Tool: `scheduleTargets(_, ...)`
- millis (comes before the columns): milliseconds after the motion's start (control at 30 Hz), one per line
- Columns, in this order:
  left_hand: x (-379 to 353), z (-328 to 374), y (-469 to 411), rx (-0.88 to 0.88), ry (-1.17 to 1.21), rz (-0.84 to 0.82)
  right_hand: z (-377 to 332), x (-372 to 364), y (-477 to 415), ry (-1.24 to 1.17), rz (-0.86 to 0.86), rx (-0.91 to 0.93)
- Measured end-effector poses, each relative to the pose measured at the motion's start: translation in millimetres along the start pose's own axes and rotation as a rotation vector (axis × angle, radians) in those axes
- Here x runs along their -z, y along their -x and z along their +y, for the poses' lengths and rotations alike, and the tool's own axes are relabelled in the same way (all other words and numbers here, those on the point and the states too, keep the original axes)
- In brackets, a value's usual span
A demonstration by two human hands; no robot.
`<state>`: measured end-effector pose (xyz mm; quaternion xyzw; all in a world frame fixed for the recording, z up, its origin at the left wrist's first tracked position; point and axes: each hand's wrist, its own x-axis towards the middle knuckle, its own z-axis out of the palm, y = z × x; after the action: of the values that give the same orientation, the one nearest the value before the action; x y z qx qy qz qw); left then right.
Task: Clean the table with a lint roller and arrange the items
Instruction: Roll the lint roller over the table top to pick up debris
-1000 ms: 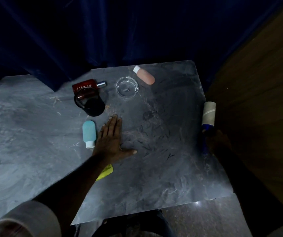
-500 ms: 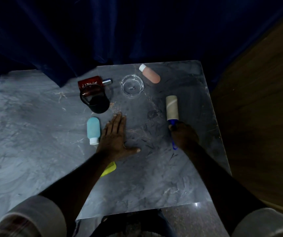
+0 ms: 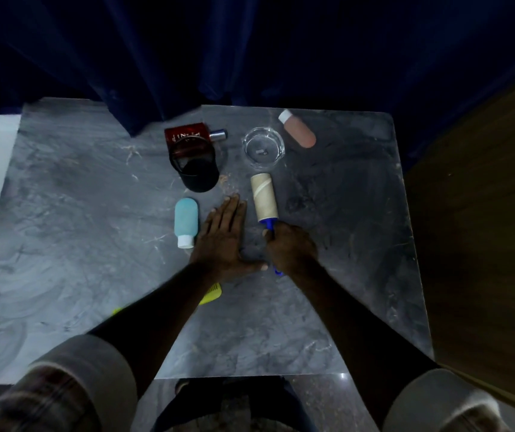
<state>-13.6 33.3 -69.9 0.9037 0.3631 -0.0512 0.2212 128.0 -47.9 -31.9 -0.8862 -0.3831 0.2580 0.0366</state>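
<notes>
Left of the beige-rolled, blue-handled lint roller [image 3: 264, 200], a teal squeeze bottle [image 3: 185, 222]; behind it, a clear glass dish [image 3: 263, 147].

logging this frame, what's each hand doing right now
Left hand: open, flat on the table, holding nothing.
Right hand: closed on the lint roller handle.

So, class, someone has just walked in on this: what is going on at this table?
A person is cleaning a grey marble table with a lint roller, gripped by its blue handle in the right hand. The left hand lies flat on the surface beside it. A teal bottle, pink bottle, glass dish and red perfume bottle lie around, not arranged.
</notes>
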Motion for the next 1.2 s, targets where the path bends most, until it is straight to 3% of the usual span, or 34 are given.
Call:
scheduleTargets(367,1.3,2.1,0.1,-0.005,0.002,-0.008,-2.4,-5.4,-1.1,0.033,0.006,0.042)
scheduleTargets(633,-4.7,4.1,-3.8,0.002,-0.033,-0.002,22.7,7.5,-8.5,-0.044,0.011,-0.064)
scheduleTargets(1200,-2.4,6.1,-1.6,0.032,-0.085,-0.006,154.2,54.6,-15.7,-0.185,0.145,-0.317)
